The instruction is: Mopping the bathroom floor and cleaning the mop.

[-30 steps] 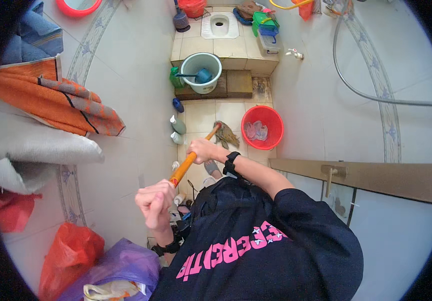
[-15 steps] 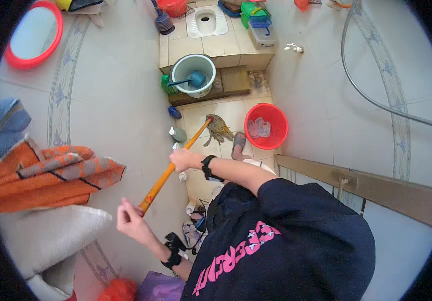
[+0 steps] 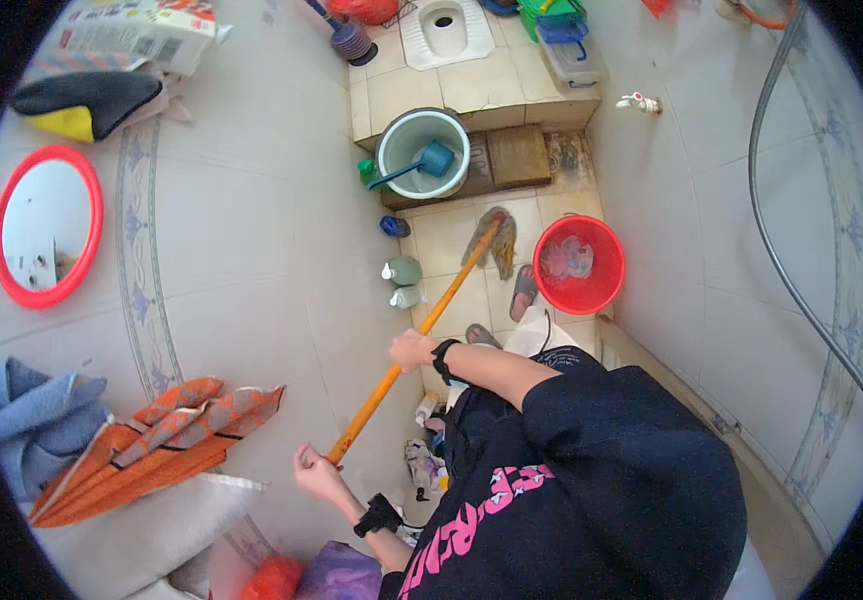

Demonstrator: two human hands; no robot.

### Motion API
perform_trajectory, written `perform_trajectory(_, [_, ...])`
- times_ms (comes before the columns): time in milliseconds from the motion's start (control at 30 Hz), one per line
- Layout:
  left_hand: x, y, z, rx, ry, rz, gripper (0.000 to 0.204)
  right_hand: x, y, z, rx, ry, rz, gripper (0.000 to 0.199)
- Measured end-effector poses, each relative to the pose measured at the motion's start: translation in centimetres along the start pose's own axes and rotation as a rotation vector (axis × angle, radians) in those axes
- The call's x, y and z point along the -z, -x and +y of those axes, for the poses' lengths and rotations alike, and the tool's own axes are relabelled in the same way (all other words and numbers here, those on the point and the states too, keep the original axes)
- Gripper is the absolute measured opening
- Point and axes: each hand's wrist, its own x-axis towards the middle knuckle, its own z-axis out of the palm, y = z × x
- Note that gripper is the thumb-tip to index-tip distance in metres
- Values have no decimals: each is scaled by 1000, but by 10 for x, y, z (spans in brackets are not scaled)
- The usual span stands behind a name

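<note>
A mop with an orange-yellow handle (image 3: 441, 302) slants from lower left up to the far middle of the floor. Its grey-brown string head (image 3: 492, 246) rests on the tiles. My right hand (image 3: 412, 350) is wrapped round the middle of the handle. At the handle's upper end is my left hand (image 3: 319, 474), closed on it with the fingers partly hidden. To the right of the mop head stands a red basin (image 3: 579, 297) with clear plastic things in it. My sandalled foot (image 3: 523, 288) is between the basin and the mop.
A white bucket (image 3: 387, 160) holding a blue dipper (image 3: 435, 158) stands before the raised step and squat toilet (image 3: 447, 60). Pump bottles (image 3: 402, 270) line the left wall. Orange and blue towels (image 3: 166, 440) hang there below a red-rimmed mirror (image 3: 49, 228). A grey hose (image 3: 763, 180) hangs along the right wall.
The mop head has swung and its strings now spread differently on the tiles. Both hands keep their hold on the handle. My view has shifted, so the room appears moved to the right.
</note>
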Motion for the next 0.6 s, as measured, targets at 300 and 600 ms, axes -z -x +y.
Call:
perform_trajectory(300, [-114,-28,85,-434,-49,-383,16,46,58,98,-458,-80,256,19])
perform_trajectory(600, [-214,21,206,-634,-71,-753,19,83,141,187,-767,-179,510,19])
